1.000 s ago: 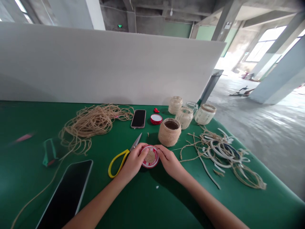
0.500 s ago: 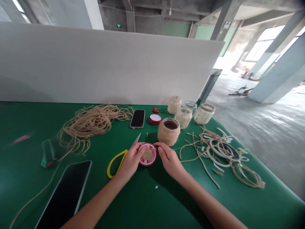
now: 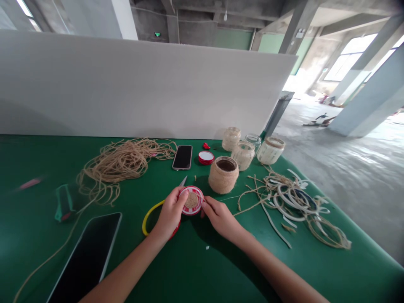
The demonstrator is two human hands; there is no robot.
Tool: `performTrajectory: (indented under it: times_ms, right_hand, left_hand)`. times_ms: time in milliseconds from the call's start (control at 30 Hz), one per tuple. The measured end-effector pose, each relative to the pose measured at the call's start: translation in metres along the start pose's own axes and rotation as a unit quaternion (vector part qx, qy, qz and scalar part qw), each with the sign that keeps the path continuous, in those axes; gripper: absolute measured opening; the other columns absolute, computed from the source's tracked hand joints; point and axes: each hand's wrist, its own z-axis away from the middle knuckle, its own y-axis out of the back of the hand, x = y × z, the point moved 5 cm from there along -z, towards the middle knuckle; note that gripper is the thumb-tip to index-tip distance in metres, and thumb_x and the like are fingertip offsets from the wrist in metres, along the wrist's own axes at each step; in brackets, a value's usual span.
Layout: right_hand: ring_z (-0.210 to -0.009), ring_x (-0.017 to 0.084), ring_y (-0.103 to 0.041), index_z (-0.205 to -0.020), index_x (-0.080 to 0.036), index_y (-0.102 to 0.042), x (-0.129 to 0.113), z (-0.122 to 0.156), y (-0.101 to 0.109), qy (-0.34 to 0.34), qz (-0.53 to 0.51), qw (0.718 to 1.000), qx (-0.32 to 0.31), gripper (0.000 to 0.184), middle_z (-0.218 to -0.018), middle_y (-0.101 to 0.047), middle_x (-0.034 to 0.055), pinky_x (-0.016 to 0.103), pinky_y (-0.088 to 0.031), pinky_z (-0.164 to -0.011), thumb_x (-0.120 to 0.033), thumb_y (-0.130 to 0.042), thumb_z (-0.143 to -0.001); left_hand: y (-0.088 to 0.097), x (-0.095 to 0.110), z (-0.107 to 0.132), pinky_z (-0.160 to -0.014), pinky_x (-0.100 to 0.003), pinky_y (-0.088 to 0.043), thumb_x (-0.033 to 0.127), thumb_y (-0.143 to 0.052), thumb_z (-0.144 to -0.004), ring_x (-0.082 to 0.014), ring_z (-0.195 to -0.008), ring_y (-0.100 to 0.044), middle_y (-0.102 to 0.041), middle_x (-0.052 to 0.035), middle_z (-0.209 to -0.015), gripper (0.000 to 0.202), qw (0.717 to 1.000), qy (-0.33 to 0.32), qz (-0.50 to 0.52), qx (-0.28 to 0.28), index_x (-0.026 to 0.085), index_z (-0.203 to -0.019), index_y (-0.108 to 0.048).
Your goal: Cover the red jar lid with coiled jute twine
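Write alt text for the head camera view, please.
The left hand grips a red-and-white jar lid holding coiled twine, and the right hand touches its rim, over a green table. Yellow-handled scissors and a twine-wrapped jar sit close by.

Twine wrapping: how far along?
Done: one jar wrapped in twine up to its mouth. In hand: left hand holds a red lid with twine coiled on top, right hand at its rim. Left: a clear glass jar looks bare; another red lid lies uncovered.
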Motion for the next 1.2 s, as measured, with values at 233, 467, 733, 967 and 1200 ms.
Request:
performTrajectory:
  times_ms: [233,467,733,967,1200]
  right_hand:
    - [-0.065,0.01,-0.05,-0.077,-0.018,-0.051,0.005,0.0,-0.006,-0.011,-0.09,0.996,-0.003,0.023,-0.073,-0.058,-0.0004,0.021,-0.037,-0.061,-0.028,-0.037,-0.091]
    - [-0.057,0.009,-0.042,-0.071,-0.018,-0.048,0.008,-0.003,0.001,-0.021,-0.119,0.992,0.018,0.023,-0.065,-0.05,-0.0033,0.02,-0.033,-0.055,-0.022,-0.035,-0.09]
    - [-0.059,0.01,-0.045,-0.067,-0.018,-0.042,0.009,-0.003,0.006,-0.023,-0.074,0.997,0.015,0.021,-0.062,-0.047,-0.0043,0.021,-0.034,-0.056,-0.021,-0.035,-0.087]
    - [-0.064,0.012,-0.049,-0.09,-0.018,-0.053,0.005,-0.003,0.008,-0.019,-0.07,0.997,0.032,0.023,-0.07,-0.054,-0.0012,0.022,-0.039,-0.06,-0.029,-0.034,-0.091]
    - [-0.065,0.013,-0.052,-0.099,-0.019,-0.053,0.003,-0.003,0.011,-0.015,-0.055,0.997,0.042,0.023,-0.07,-0.056,-0.0005,0.024,-0.041,-0.062,-0.029,-0.034,-0.091]
  left_hand:
    - [-0.001,0.004,0.003,-0.066,-0.027,-0.045,0.04,-0.046,-0.082,-0.0182,-0.073,-0.058,-0.062,-0.0037,-0.08,0.026,0.999,-0.027,-0.027,0.006,0.017,-0.089,-0.057]
    - [-0.005,-0.003,0.002,-0.068,-0.028,-0.045,0.033,-0.047,-0.079,-0.0205,-0.076,-0.059,-0.066,-0.005,-0.082,0.025,0.999,0.007,0.029,-0.027,0.015,-0.091,-0.06]
    - [-0.012,-0.001,0.005,-0.068,-0.028,-0.046,0.03,-0.05,-0.075,-0.0205,-0.077,-0.061,-0.066,-0.0043,-0.084,0.023,0.995,0.02,0.047,-0.084,0.016,-0.091,-0.059]
    - [-0.013,0.002,0.002,-0.069,-0.028,-0.047,0.034,-0.055,-0.075,-0.0205,-0.077,-0.061,-0.066,-0.0044,-0.083,0.023,0.998,0.015,-0.005,-0.063,0.017,-0.088,-0.062]
    - [-0.011,-0.005,0.0,-0.072,-0.029,-0.046,0.036,-0.055,-0.076,-0.0206,-0.079,-0.061,-0.067,-0.0069,-0.087,0.027,0.998,0.024,0.034,-0.047,0.016,-0.092,-0.062]
